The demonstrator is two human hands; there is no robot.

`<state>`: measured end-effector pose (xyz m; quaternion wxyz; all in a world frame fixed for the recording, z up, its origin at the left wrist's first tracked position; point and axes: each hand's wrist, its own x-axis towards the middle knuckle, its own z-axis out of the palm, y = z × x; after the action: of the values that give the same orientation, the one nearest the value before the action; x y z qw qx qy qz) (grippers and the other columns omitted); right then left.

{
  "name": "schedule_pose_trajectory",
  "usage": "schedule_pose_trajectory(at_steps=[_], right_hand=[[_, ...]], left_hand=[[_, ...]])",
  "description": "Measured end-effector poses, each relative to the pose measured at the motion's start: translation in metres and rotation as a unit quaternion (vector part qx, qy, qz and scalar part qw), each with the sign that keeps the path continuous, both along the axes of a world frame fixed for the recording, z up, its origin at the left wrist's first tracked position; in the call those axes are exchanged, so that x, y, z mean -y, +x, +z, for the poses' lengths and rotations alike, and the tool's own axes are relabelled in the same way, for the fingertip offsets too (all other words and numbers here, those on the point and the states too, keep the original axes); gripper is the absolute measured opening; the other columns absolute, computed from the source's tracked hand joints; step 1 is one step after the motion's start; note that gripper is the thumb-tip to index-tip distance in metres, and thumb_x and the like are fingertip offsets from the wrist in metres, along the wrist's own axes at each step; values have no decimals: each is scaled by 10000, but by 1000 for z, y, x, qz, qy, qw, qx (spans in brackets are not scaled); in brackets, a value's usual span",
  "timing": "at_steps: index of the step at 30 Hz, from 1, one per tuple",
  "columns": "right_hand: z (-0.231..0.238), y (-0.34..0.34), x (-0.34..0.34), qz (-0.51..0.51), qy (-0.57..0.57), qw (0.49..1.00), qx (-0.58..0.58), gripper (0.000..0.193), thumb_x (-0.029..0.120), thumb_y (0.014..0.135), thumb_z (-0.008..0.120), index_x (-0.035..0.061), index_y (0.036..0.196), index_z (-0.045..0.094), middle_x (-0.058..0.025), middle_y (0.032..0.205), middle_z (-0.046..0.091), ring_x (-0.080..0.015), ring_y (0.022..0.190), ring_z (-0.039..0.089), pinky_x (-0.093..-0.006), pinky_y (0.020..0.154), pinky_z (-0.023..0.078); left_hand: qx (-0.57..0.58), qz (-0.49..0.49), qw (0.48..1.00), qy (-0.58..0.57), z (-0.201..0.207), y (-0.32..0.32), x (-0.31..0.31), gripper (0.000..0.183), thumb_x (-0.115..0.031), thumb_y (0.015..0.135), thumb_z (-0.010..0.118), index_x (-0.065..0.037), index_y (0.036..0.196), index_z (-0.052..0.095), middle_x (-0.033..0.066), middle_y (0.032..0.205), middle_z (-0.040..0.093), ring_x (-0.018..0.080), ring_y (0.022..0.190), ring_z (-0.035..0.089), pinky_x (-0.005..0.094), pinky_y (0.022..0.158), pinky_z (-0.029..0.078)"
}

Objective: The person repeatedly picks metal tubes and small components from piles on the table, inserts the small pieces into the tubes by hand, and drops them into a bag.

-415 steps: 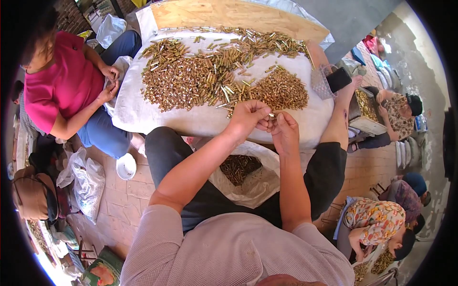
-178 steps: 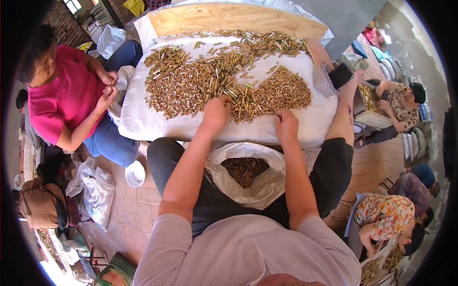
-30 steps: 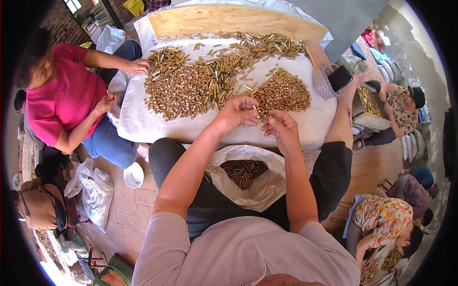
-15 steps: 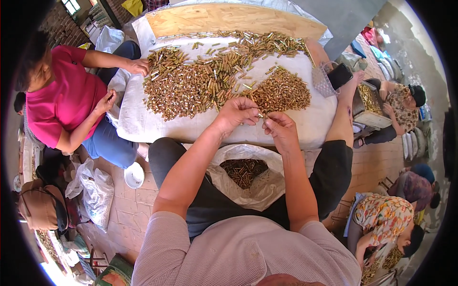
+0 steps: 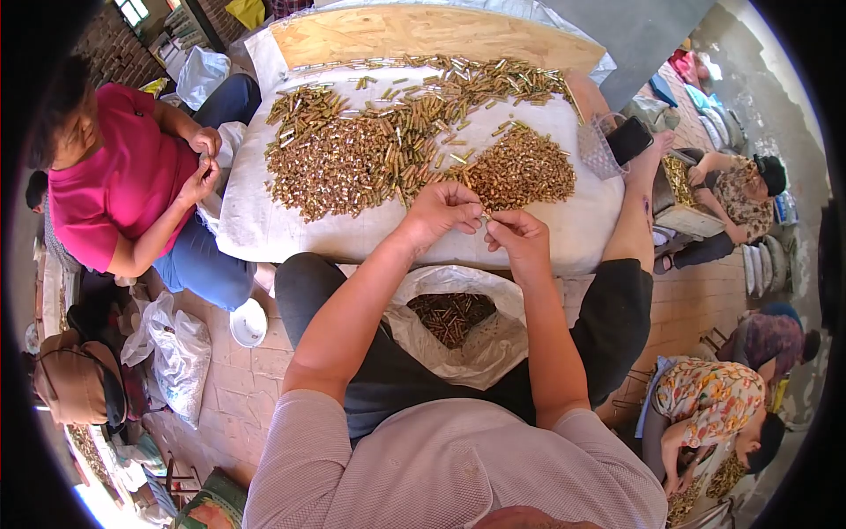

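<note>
Over the near edge of the cloth-covered table [image 5: 256, 234], my left hand [image 5: 443, 212] and my right hand [image 5: 520, 240] meet fingertip to fingertip. Both are pinched closed around a small shiny metal piece [image 5: 486, 215], mostly hidden by the fingers. Just beyond my hands lies a heap of short brass-coloured metal pieces [image 5: 522, 167]. Left of it spreads a larger heap of similar short pieces [image 5: 326, 167], with longer thin brass-coloured tubes [image 5: 423, 115] along its far side. Between my knees, an open white sack [image 5: 410, 353] holds many darker, brownish slim pieces [image 5: 449, 317].
A wooden board [image 5: 432, 33] borders the table's far side. A clear plastic basket [image 5: 599, 150] with a black phone [image 5: 629, 141] stands at the right. A co-worker in a pink shirt [image 5: 145, 176] sits left, near a white bowl [image 5: 248, 324]. Other people work at the right.
My hands stay almost in place, with the fingers shifting slightly around the piece. The pink-shirted co-worker's far hand has left the heap and come to the other hand.
</note>
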<state>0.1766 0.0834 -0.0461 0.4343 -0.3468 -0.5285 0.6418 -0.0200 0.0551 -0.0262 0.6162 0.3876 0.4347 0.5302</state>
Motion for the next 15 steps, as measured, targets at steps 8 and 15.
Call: schedule_pose_trajectory(at_steps=[8,15], right_hand=[[14,0,6,17,-34,999,-29,110,58,901,682,-4,992,683,-75,848,691,-149,714,653,-283,622,546],[2,7,1,47,-97,988,-106,147,124,906,696,22,1011,675,-62,852,688,-137,687,626,-278,600,515]], left_hand=[[-32,3,999,14,0,0,1,124,-59,879,711,15,951,642,84,846,678,159,749,685,295,671,596],[62,-8,998,-3,3,10,5,105,-57,878,711,11,934,654,91,832,686,176,734,693,313,672,606]])
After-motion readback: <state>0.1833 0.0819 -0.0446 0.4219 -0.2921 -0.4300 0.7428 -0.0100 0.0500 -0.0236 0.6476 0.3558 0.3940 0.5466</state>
